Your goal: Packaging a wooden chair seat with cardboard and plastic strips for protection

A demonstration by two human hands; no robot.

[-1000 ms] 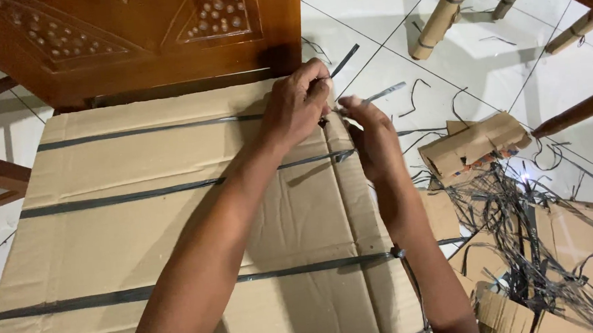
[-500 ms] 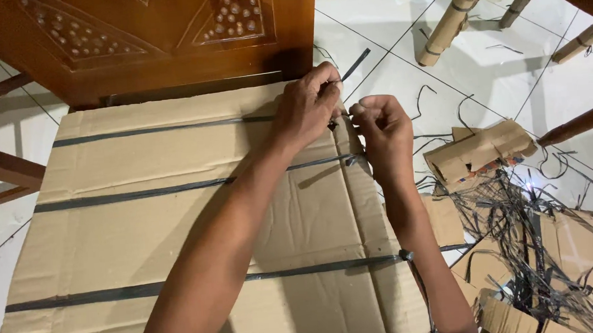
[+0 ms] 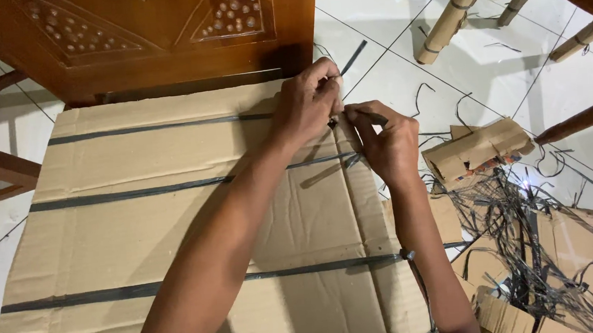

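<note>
A large flat cardboard sheet (image 3: 122, 239) lies in front of me, crossed by three dark plastic straps (image 3: 127, 195). My left hand (image 3: 306, 104) pinches one end of the top strap (image 3: 353, 57), which sticks up past the fingers at the sheet's far right corner. My right hand (image 3: 385, 140) grips the other strap end right beside it, at a small knot (image 3: 333, 122). Both hands meet over the fold near the sheet's right edge. Two more knots sit on the lower straps (image 3: 406, 254).
A carved wooden panel (image 3: 144, 32) stands behind the sheet. On the white tiled floor (image 3: 401, 78) to the right lie a tangle of cut straps (image 3: 527, 241), folded cardboard pieces (image 3: 477, 148) and rolled cardboard tubes (image 3: 447, 20). Wooden furniture legs (image 3: 578, 122) cross the right side.
My right hand has drawn in closer to the left and turned over, from an open-fingered pull to a grip at the knot. The left hand has stayed put.
</note>
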